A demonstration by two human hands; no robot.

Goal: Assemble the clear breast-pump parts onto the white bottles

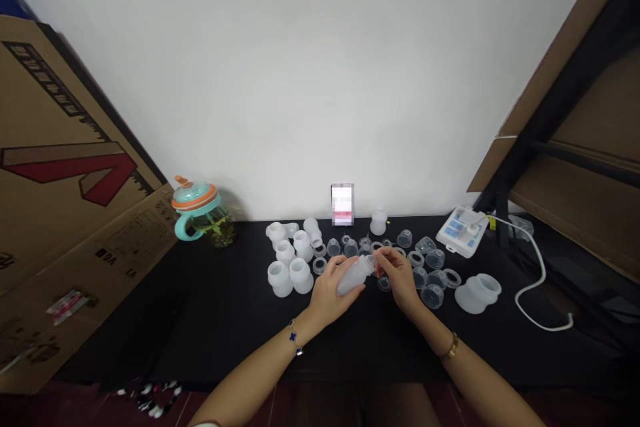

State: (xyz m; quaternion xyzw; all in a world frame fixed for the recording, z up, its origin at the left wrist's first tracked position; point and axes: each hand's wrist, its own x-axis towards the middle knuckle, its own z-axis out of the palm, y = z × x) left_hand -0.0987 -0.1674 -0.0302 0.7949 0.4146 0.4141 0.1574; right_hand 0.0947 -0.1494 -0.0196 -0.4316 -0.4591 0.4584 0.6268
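My left hand (333,288) is wrapped round a frosted white baby bottle (354,275), which lies tilted with its neck towards the right. A clear teat-like piece (371,260) sits at the bottle's mouth. At that end my right hand (397,272) pinches the piece with thumb and fingertips; whether it is seated in the neck I cannot tell. Around and behind my hands lie clear domed caps (432,295), clear rings (415,258) and small teats. Several white bottle bodies (281,278) stand open-mouthed left of my left hand. A wider white bottle body (478,293) lies at the right.
A lit phone (343,204) leans on the wall, beside a small white bottle (379,221). At the left stands a teal-handled jug (213,220) beside a large carton (65,200). A white power strip (463,232) with a cable (543,273) lies at the right on the black table (225,307).
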